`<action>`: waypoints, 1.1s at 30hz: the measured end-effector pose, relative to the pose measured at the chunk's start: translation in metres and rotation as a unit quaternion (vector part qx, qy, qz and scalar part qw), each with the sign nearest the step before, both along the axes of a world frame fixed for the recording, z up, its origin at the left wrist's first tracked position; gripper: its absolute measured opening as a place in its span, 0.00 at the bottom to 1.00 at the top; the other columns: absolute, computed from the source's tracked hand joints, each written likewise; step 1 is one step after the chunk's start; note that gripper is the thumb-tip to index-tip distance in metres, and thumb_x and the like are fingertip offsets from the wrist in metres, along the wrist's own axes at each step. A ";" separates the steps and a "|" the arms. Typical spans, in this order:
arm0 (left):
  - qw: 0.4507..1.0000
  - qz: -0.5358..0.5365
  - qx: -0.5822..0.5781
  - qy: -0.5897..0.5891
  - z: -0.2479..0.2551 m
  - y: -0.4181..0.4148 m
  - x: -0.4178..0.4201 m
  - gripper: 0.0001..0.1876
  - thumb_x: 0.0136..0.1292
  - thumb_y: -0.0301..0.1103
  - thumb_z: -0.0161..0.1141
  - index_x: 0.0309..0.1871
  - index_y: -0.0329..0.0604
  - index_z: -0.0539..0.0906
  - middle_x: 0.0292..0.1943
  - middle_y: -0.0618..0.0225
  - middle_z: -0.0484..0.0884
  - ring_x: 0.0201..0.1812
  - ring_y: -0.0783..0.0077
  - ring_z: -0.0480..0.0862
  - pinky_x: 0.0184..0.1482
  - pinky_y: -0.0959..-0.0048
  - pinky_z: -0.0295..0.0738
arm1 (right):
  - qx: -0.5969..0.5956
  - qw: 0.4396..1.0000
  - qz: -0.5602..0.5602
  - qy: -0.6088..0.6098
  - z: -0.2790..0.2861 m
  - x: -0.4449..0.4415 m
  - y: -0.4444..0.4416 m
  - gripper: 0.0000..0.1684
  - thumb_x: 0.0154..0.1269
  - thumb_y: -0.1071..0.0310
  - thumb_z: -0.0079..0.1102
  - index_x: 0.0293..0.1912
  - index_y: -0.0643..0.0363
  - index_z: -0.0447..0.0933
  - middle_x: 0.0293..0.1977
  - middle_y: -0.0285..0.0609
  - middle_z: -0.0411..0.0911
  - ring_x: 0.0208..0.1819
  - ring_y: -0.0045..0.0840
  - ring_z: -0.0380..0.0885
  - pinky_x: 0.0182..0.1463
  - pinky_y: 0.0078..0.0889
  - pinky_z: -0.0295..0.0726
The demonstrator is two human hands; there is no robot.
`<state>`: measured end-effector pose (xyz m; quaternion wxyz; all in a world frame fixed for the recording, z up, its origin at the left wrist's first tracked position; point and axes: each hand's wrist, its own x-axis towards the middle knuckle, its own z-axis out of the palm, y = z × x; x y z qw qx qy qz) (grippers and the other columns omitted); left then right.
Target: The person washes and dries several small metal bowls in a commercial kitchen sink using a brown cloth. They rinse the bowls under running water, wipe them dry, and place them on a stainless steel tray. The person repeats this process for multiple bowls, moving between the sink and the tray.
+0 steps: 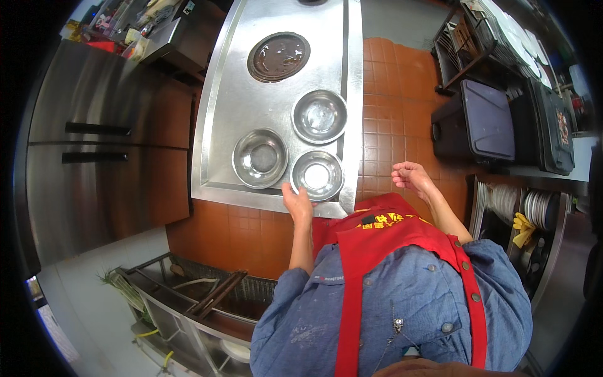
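Observation:
My left hand [298, 203] is at the near edge of a stainless steel table, its thumb and fingers on the rim of a metal bowl [317, 175] near the corner. Just left of that hand sits a second metal bowl [260, 158], and a third metal bowl [319, 116] stands farther back, close to the table's right edge. All three show shiny insides. Farther up, a dark round plate or tray [279, 56] with a wet-looking surface rests on the steel table [226, 101]. My right hand [411, 178] is raised over the tiled floor, right of the table, with fingers curled and touching nothing visible.
A steel refrigerator [108, 146] stands at left. To the right are a dark lidded bin [487, 120], a wheeled rack with trays [471, 42] and a shelf holding upright plates [539, 207]. A metal rack [188, 301] with leafy greens [125, 290] lies behind at lower left.

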<state>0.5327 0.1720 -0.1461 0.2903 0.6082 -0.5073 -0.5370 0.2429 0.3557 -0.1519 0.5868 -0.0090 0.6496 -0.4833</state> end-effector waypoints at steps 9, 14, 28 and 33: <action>0.990 -0.015 -0.077 0.119 0.033 0.023 -0.019 0.06 0.65 0.22 0.52 0.43 0.36 0.68 0.35 0.66 0.73 0.23 0.81 0.72 0.18 0.77 0.72 | -0.083 0.988 0.128 0.036 0.042 0.010 -0.012 0.15 0.73 0.66 0.51 0.54 0.61 0.75 0.40 0.36 0.79 0.35 0.15 0.77 0.37 0.18 0.78; 0.978 -0.059 -0.133 0.148 0.047 0.034 -0.039 0.06 0.65 0.20 0.54 0.41 0.39 0.70 0.35 0.72 0.72 0.31 0.86 0.69 0.32 0.84 0.67 | -0.201 0.959 0.195 0.053 0.098 0.022 -0.030 0.23 0.71 0.62 0.56 0.61 0.62 0.69 0.37 0.37 0.78 0.31 0.13 0.76 0.30 0.17 0.76; 0.955 -0.163 -0.232 0.084 0.120 0.071 -0.117 0.34 0.59 0.27 0.67 0.65 0.34 0.61 0.54 0.52 0.77 0.55 0.60 0.78 0.60 0.65 0.70 | -0.192 0.897 0.135 0.375 0.167 0.036 -0.010 0.18 0.61 0.70 0.49 0.50 0.69 0.70 0.26 0.58 0.79 0.29 0.45 0.82 0.35 0.41 0.79; 0.953 -0.194 -0.230 0.042 0.124 0.073 -0.124 0.30 0.59 0.27 0.66 0.62 0.32 0.65 0.52 0.49 0.78 0.54 0.59 0.79 0.58 0.65 0.72 | -0.190 0.888 0.104 0.406 0.169 0.037 0.002 0.19 0.61 0.72 0.48 0.52 0.67 0.69 0.24 0.55 0.77 0.24 0.38 0.79 0.31 0.38 0.77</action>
